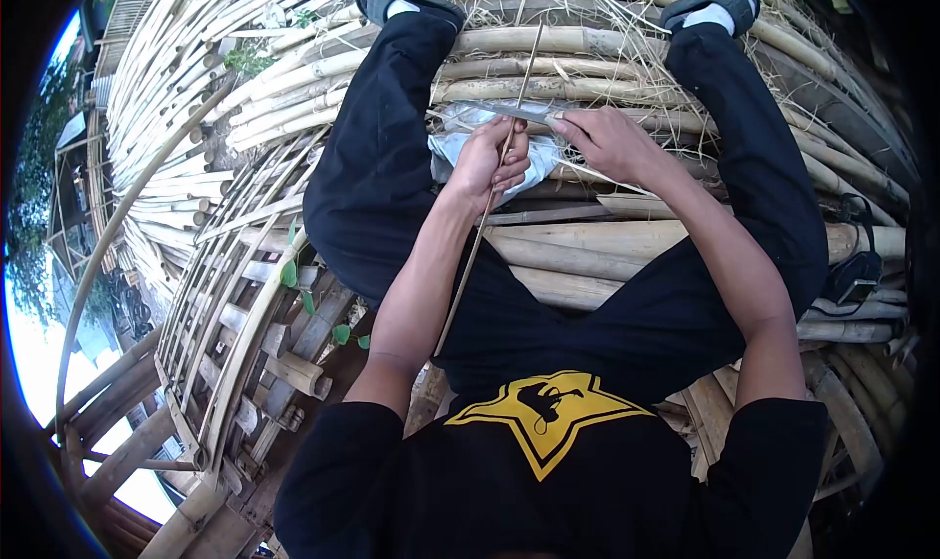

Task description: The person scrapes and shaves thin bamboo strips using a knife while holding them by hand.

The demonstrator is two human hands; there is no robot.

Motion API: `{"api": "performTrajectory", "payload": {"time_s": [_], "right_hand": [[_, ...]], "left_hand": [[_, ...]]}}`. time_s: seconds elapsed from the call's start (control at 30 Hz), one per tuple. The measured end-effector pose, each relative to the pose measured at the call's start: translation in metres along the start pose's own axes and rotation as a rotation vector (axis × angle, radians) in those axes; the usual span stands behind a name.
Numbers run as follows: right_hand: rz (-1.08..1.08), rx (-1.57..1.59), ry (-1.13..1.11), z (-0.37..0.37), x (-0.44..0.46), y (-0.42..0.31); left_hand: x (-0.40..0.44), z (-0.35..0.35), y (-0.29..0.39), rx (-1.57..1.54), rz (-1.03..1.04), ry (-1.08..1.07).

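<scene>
My left hand [490, 158] is wrapped round a thin bamboo strip [465, 280], which runs from my lap up past the hand toward the bamboo beyond. In my right hand [607, 140] is a knife [516, 114], its blade pointing left and lying across the strip just above my left fingers. Both hands are close together between my spread legs. Beneath them a crumpled pale plastic sheet [540, 172] rests on the bamboo poles [578, 238].
Thin shavings [627, 16] are scattered over the poles near my feet. A black pouch or device with a strap [858, 277] lies right of my leg. Split bamboo pieces [294, 373] and a long curved strip [122, 207] are at the left.
</scene>
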State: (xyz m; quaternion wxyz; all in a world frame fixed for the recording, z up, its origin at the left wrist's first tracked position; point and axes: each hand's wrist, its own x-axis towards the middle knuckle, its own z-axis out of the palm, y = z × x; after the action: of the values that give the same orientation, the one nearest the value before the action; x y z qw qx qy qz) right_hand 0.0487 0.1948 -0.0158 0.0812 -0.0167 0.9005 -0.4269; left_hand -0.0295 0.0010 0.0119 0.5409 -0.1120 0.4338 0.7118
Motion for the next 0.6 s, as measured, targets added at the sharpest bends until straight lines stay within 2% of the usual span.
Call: {"api": "performTrajectory", "payload": {"time_s": [0.07, 0.43, 0.5, 0.6], "right_hand": [[0.032, -0.048, -0.007, -0.004, -0.001, -0.003], [0.083, -0.197, 0.004, -0.011, 0.007, 0.012], [0.092, -0.229, 0.072, -0.006, 0.01, 0.022], [0.392, -0.321, 0.197, -0.032, 0.016, 0.091]], "left_hand": [[0.0, 0.002, 0.0, 0.089, 0.024, -0.004], [0.004, -0.001, -0.006, 0.071, -0.003, 0.076], [0.005, -0.001, -0.004, 0.073, -0.012, 0.082], [-0.012, -0.001, -0.006, 0.062, -0.025, 0.03]]}}
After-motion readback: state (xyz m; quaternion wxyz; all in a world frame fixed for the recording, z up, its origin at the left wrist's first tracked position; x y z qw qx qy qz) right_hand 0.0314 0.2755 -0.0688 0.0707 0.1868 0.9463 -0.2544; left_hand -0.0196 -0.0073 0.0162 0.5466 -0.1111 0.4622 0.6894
